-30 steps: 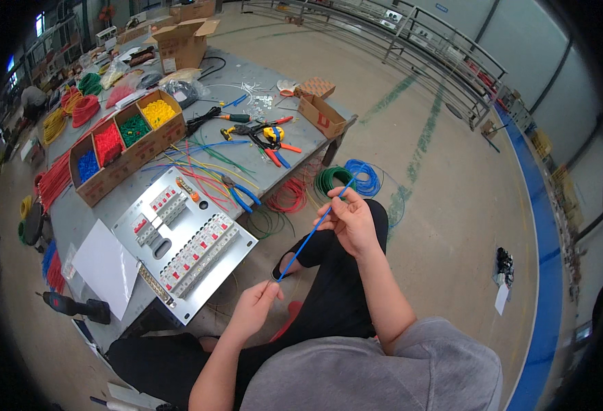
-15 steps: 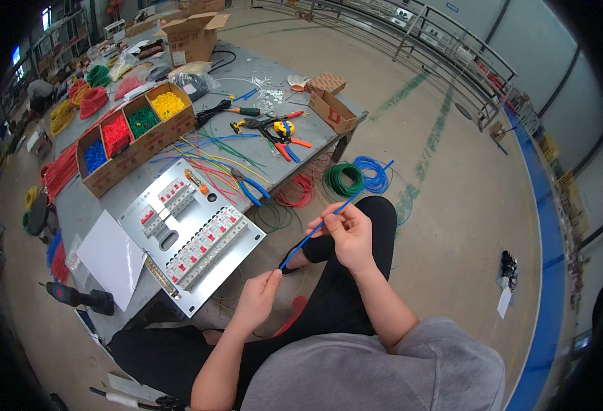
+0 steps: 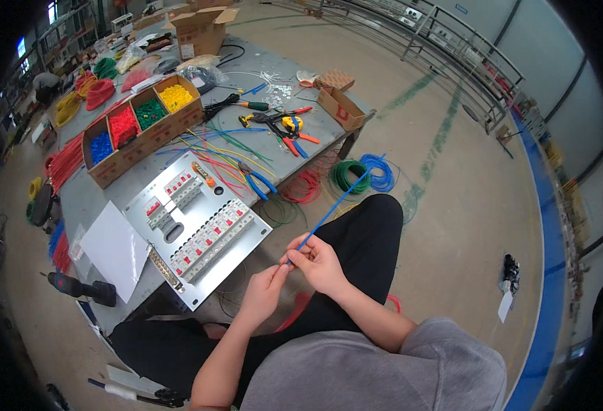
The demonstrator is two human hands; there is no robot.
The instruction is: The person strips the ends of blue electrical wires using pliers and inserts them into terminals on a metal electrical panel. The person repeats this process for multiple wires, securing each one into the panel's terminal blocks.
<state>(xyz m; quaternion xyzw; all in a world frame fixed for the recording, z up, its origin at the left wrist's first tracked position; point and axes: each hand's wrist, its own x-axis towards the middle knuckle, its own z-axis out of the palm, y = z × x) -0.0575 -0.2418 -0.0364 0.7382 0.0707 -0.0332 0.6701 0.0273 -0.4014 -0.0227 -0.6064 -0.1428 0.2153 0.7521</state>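
Both hands are working in the air just right of the metal mounting plate (image 3: 227,264), off the bench and above the person's lap. The left hand (image 3: 264,291) has thumb and forefinger pressed together on the lower end of a blue wire (image 3: 336,211); right beside it, the right hand (image 3: 318,267) pinches the same wire between thumb and fingers. Whether the fingertips actually touch each other is too small to tell. The wire slants up and away to the right of the plate, passes the black-trousered knee (image 3: 377,229), and crosses in view over a green wire coil (image 3: 337,179), with a blue wire coil (image 3: 389,179) next to that.

And look at that plate, carrying its rows of circuit breakers (image 3: 212,238): its right corner juts out past the edge of the workbench (image 3: 257,61). Tight quarters around it: blue-handled pliers (image 3: 257,181) just off its upper right side, a divided cardboard box (image 3: 152,145) beyond its upper left, a white sheet (image 3: 115,250) against its left, and a cordless drill (image 3: 82,288) farther left by the bench's edge. To the plate's right, beyond the knee, the floor (image 3: 466,226) opens out wide, giving the right arm plenty of room.
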